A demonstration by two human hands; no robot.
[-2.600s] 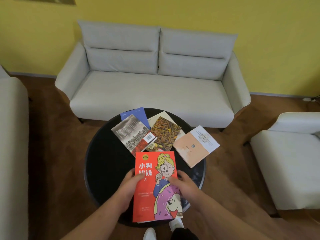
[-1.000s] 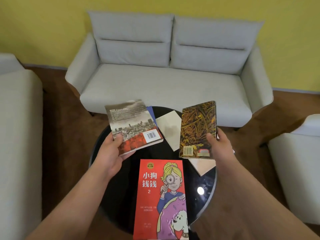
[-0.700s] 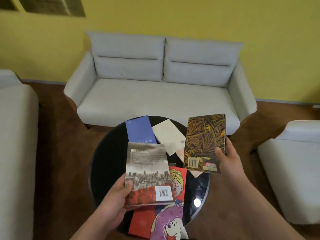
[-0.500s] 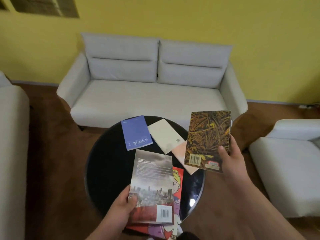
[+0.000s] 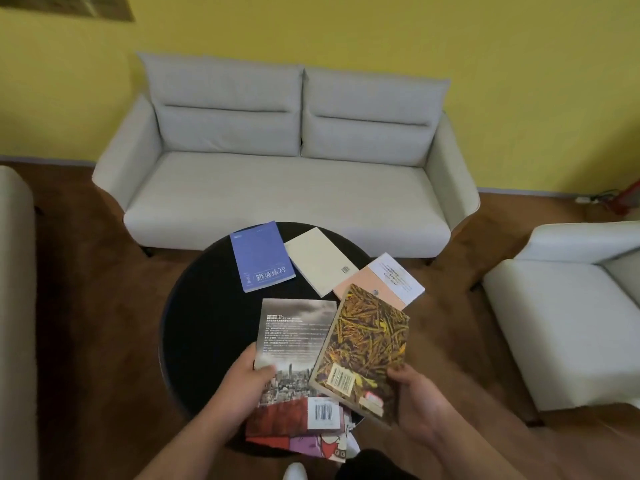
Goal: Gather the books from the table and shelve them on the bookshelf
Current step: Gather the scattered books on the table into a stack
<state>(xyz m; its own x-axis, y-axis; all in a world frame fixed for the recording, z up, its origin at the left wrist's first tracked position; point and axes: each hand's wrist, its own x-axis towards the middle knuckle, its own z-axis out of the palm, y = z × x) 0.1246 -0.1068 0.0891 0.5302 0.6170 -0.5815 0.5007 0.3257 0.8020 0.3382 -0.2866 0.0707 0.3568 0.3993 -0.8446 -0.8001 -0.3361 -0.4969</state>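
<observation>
My left hand [image 5: 247,386] grips the left edge of a grey cityscape book [image 5: 296,341] that lies over the red cartoon book [image 5: 311,445] at the near edge of the round black table [image 5: 204,327]. My right hand [image 5: 414,398] holds a yellow-brown patterned book [image 5: 367,344] by its lower corner, tilted, with its left edge over the cityscape book. A blue book [image 5: 259,256], a cream book [image 5: 320,259] and a peach-and-white book [image 5: 384,280] lie flat on the far part of the table. No bookshelf is in view.
A grey two-seat sofa [image 5: 287,181] stands behind the table against a yellow wall. A white armchair [image 5: 568,320] is at the right and another pale seat [image 5: 15,306] at the left edge. Brown floor surrounds the table. My white shoe [image 5: 294,471] shows below.
Both hands have come down and inward. The cityscape book now lies over the red book, and the patterned book has dropped from mid-air until it overlaps the cityscape book.
</observation>
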